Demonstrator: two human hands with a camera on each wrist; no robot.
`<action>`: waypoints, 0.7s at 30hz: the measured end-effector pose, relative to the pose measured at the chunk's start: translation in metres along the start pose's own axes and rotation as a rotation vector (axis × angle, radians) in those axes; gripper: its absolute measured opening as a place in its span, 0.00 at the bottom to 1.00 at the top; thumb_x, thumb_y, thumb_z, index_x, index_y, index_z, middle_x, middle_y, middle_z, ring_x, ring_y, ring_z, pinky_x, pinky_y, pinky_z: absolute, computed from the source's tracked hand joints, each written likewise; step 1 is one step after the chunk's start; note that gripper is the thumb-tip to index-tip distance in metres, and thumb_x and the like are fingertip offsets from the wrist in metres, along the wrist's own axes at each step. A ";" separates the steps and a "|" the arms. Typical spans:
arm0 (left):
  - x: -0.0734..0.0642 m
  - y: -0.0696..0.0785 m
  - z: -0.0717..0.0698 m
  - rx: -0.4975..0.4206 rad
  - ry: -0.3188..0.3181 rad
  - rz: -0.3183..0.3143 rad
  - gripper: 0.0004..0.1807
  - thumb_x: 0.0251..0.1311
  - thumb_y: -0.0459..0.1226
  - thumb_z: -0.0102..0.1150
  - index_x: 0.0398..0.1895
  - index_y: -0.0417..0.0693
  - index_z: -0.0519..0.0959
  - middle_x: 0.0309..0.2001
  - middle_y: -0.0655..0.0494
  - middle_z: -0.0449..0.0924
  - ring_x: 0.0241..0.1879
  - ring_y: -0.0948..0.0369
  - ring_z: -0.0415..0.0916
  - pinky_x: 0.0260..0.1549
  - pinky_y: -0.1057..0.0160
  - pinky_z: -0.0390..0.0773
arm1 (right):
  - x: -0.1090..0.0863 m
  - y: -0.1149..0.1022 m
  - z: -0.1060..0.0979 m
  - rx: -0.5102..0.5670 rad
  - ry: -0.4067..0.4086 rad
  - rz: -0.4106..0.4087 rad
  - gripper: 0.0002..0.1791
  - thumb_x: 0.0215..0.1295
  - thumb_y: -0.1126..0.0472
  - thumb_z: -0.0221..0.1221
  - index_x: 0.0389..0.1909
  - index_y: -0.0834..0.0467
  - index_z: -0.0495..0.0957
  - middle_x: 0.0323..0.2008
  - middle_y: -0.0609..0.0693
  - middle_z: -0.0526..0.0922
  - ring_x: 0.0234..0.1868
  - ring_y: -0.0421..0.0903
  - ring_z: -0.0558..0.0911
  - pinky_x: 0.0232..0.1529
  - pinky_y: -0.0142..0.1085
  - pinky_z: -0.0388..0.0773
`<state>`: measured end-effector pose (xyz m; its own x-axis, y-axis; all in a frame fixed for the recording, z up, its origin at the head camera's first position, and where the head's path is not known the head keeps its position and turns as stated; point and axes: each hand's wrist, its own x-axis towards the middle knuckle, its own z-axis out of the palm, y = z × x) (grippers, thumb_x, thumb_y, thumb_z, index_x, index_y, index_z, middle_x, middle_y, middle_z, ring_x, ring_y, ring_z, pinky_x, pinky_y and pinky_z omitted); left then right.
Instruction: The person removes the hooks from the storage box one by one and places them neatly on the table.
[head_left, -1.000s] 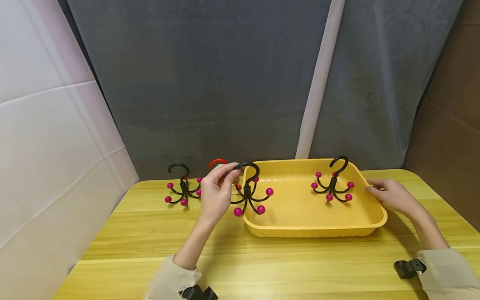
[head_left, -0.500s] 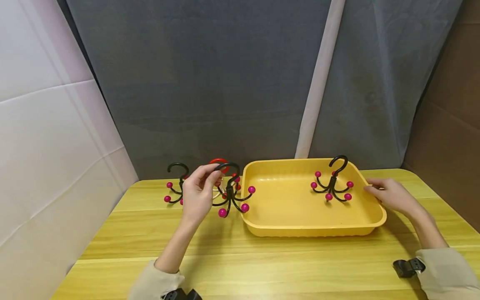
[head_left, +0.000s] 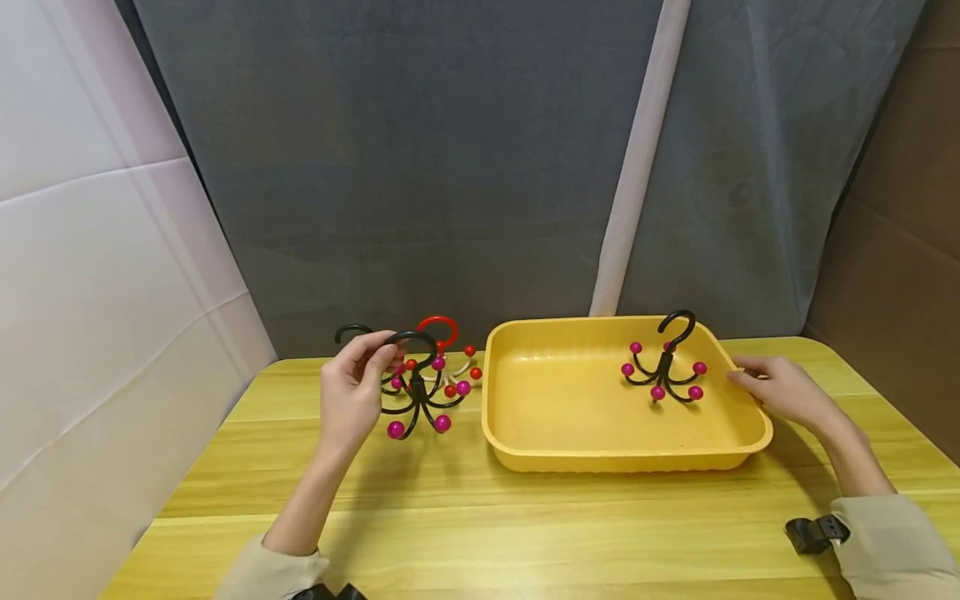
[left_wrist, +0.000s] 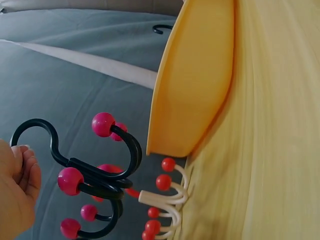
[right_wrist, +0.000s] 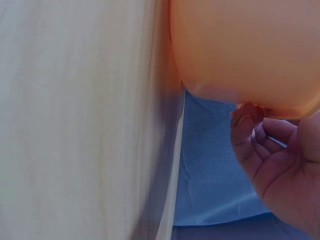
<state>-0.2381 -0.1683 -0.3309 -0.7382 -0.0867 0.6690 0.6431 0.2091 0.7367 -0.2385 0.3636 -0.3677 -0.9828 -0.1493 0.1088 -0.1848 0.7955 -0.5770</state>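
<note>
My left hand (head_left: 351, 400) pinches the curved top of a black hook hanger (left_wrist: 90, 175), whose several curled arms end in pink balls. It hangs upright above the table, left of the yellow tray (head_left: 570, 463). Behind it, a second black hanger (head_left: 352, 329) is mostly hidden by the hand. Also behind stands a white-armed hanger with a red hook (head_left: 450, 329) and red balls. My right hand (head_left: 783, 390) grips the tray's right rim, thumb over the edge. Another black hanger (head_left: 665, 367) with pink balls stands inside the tray, near its right end.
The wood-grain table (head_left: 525, 533) runs beneath everything. A grey cloth (head_left: 420, 167) with a pale strip (head_left: 637, 167) closes off the back. White panels (head_left: 112, 275) stand on the left, and a brown one (head_left: 900, 217) on the right.
My left hand has carried the black hanger leftward, from over the tray's left edge to in front of the other hangers. The right hand and the tray have stayed nearly still.
</note>
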 end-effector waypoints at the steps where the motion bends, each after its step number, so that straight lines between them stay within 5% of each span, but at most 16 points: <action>1: 0.000 -0.001 -0.002 -0.002 0.003 0.004 0.07 0.68 0.23 0.57 0.44 0.27 0.82 0.35 0.40 0.85 0.32 0.62 0.83 0.36 0.70 0.83 | 0.000 0.000 0.000 0.004 -0.001 -0.001 0.25 0.78 0.60 0.53 0.61 0.79 0.70 0.39 0.62 0.83 0.35 0.47 0.77 0.30 0.31 0.74; 10: -0.004 -0.003 -0.025 0.036 0.005 -0.042 0.09 0.69 0.24 0.55 0.46 0.27 0.82 0.34 0.63 0.85 0.33 0.63 0.83 0.39 0.71 0.82 | -0.001 -0.001 0.000 0.012 -0.010 0.016 0.26 0.78 0.60 0.52 0.63 0.79 0.68 0.35 0.56 0.80 0.34 0.47 0.76 0.29 0.32 0.73; 21: -0.009 -0.010 -0.051 0.115 0.040 -0.093 0.09 0.70 0.26 0.56 0.45 0.30 0.84 0.32 0.57 0.85 0.32 0.66 0.82 0.33 0.75 0.79 | -0.001 0.001 -0.001 0.010 0.000 -0.003 0.25 0.78 0.60 0.52 0.62 0.79 0.70 0.36 0.57 0.82 0.34 0.45 0.77 0.30 0.31 0.73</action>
<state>-0.2278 -0.2196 -0.3395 -0.7830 -0.1494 0.6038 0.5432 0.3086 0.7808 -0.2372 0.3652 -0.3670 -0.9823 -0.1512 0.1104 -0.1872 0.7895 -0.5845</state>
